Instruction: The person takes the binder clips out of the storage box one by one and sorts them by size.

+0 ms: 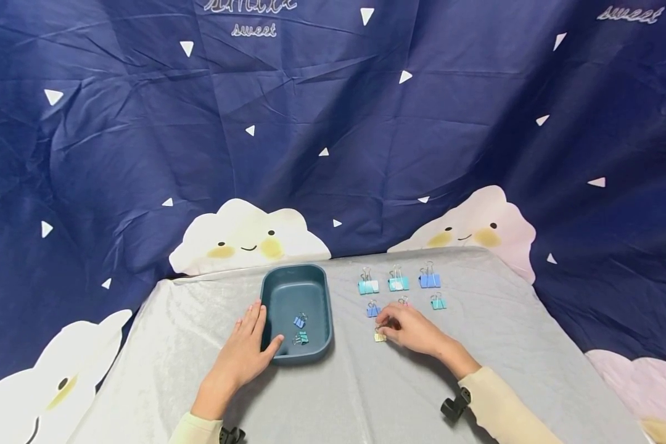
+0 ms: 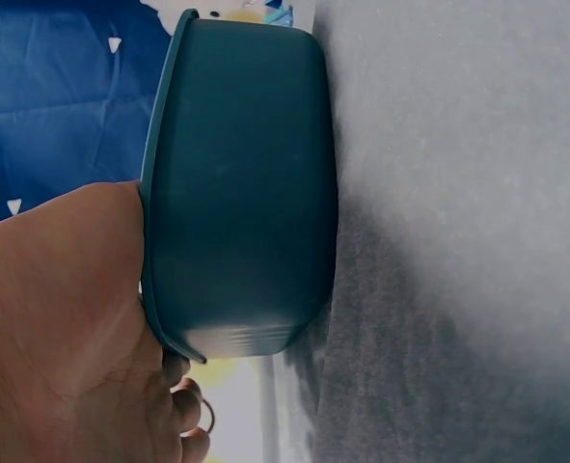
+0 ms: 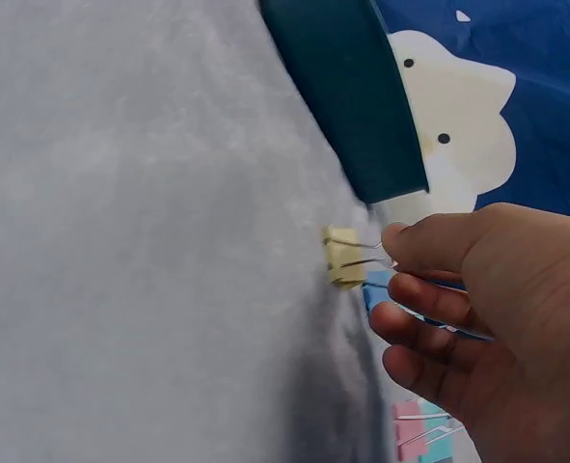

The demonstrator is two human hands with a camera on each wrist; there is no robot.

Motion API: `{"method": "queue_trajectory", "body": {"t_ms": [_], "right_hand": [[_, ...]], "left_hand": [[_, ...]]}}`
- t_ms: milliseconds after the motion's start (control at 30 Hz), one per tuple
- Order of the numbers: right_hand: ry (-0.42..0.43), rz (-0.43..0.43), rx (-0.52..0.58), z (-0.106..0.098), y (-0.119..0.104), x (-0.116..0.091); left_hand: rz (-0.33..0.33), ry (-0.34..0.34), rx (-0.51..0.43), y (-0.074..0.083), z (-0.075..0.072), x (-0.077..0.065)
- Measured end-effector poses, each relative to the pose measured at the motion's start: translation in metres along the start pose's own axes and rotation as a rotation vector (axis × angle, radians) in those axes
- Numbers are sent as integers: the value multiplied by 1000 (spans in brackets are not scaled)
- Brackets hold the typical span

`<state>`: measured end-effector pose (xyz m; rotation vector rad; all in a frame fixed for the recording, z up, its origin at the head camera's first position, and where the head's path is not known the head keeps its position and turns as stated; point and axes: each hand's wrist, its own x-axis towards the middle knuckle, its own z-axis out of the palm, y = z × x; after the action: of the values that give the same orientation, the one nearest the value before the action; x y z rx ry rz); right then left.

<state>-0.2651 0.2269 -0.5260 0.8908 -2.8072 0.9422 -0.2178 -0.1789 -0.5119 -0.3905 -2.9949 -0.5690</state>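
Note:
My left hand [image 1: 243, 351] rests against the left side of a dark teal bin [image 1: 265, 290], thumb over its near left corner and fingers extended along the rim. Inside the bin lie a small blue binder clip [image 1: 300, 320] and a small green binder clip [image 1: 301, 338]. To the right of the bin, my right hand [image 1: 411, 328] pinches the wire handles of a small yellow binder clip [image 3: 342, 257] between thumb and index finger. The other fingers are loosely bent. The yellow clip is low over the grey cloth.
Three larger binder clips, two turquoise [image 1: 369, 287] and one blue [image 1: 430, 281], stand in a back row. Before them are a small blue clip [image 1: 373, 311], a pink clip [image 3: 410, 431] partly behind my right hand, and a green clip [image 1: 438, 304]. A navy curtain [image 1: 333, 123] hangs behind.

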Motion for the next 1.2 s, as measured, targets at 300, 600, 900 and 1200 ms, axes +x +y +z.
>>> {"method": "queue_trajectory", "body": {"t_ms": [300, 600, 900, 1200], "right_hand": [[27, -28, -10, -10, -19, 15], [-18, -69, -31, -12, -47, 40], [-34, -138, -27, -11, -72, 70], [-95, -197, -53, -8, -87, 99]], "left_hand": [[-9, 6, 3, -1, 1, 0], [-9, 0, 11, -3, 3, 1], [-9, 3, 21, -4, 4, 0], [-10, -4, 25, -3, 4, 2]]}}
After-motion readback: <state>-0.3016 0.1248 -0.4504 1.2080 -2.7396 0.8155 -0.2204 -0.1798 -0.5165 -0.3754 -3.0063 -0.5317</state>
